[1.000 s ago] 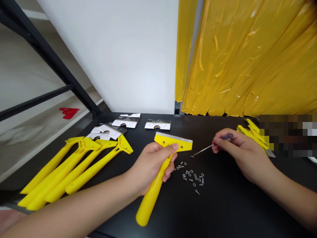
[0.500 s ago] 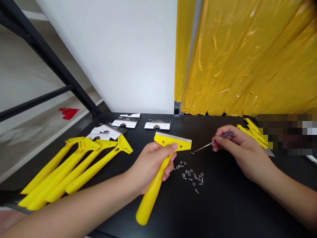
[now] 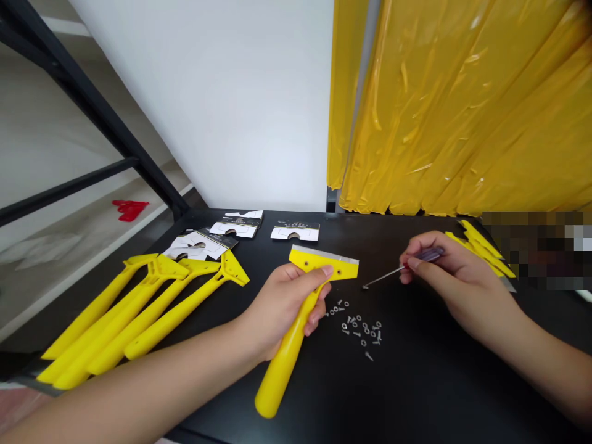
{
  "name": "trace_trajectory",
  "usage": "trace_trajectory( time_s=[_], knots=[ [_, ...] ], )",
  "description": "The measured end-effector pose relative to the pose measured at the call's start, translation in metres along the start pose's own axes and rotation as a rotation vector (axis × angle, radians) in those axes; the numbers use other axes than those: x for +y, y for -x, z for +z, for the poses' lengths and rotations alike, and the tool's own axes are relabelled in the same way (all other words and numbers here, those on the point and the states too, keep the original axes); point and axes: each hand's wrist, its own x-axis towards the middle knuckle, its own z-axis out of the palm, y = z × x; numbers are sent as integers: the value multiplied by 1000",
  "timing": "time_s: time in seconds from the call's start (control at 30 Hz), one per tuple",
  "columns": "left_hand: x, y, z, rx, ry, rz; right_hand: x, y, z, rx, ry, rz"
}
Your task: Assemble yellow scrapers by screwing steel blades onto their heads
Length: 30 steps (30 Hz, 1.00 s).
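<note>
My left hand (image 3: 291, 302) is wrapped around the neck of a yellow scraper (image 3: 280, 376), thumb pressed on its head. A metal blade (image 3: 324, 254) runs along the head's far edge, and two dark holes show in the yellow face. Between the fingertips of my right hand (image 3: 435, 262) is a thin screwdriver (image 3: 386, 275) with a dark purple handle. Its shaft slants down to the left, and a small metal piece, seemingly a screw, sits at the tip, apart from the scraper. Loose screws and nuts (image 3: 365, 327) lie scattered just below the scraper's head.
Several yellow scraper handles (image 3: 185, 296) lie at the left of the black table (image 3: 416, 382). White-and-black cards (image 3: 296, 231) rest behind. More yellow pieces (image 3: 481, 246) lie at the right, beside a blurred patch. Yellow plastic sheeting (image 3: 462, 111) hangs at the back.
My right hand and the screwdriver have shifted slightly right, so the tip is a little farther from the scraper's head. My left hand keeps the same grip on the scraper.
</note>
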Motion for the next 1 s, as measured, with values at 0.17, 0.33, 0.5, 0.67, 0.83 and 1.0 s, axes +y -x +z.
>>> trace_trajectory(
  time_s=[0.17, 0.33, 0.5, 0.67, 0.83, 1.0],
  knots=[
    [0, -1, 0, 7, 0, 13, 1, 2, -3, 19, -42, 8],
    [-1, -2, 1, 14, 46, 0, -9, 7, -7, 50, -165, 22],
    [-4, 0, 3, -21, 104, -88, -28, 14, 1, 73, -290, 46],
    [-4, 5, 6, -131, 136, -229, -33, 21, 9, 60, -361, 88],
    [-3, 6, 7, -208, 156, -279, -30, 23, 11, 26, -397, 104],
    [-5, 6, 5, -254, 182, -304, -29, 23, 13, 34, -404, 115]
  ],
)
